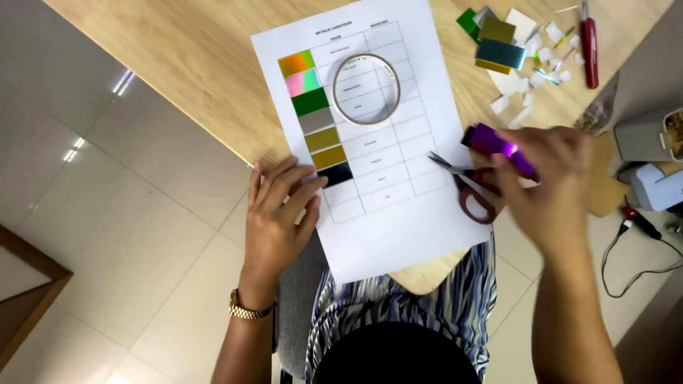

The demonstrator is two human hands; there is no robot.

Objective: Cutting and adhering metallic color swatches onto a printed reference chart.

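My left hand [276, 208] lies flat with fingers spread on the lower left edge of a white paper sheet [398, 213], beside the dark swatch at the bottom of a column of coloured swatches [313, 114]. My right hand [551, 181], blurred, grips a shiny purple piece of card [491, 140] just right of the sheet. Red-handled scissors [466, 185] lie under it on the sheet's right edge, blades pointing left. A clear tape ring [366, 88] rests on the sheet's upper part.
The wooden table [192, 64] ends at a corner near my lap. Metallic card pieces [498, 46] and white paper scraps [530, 67] lie at top right, with a red-handled cutter [588, 43]. Grey devices [651, 156] and a cable [640, 249] sit at right.
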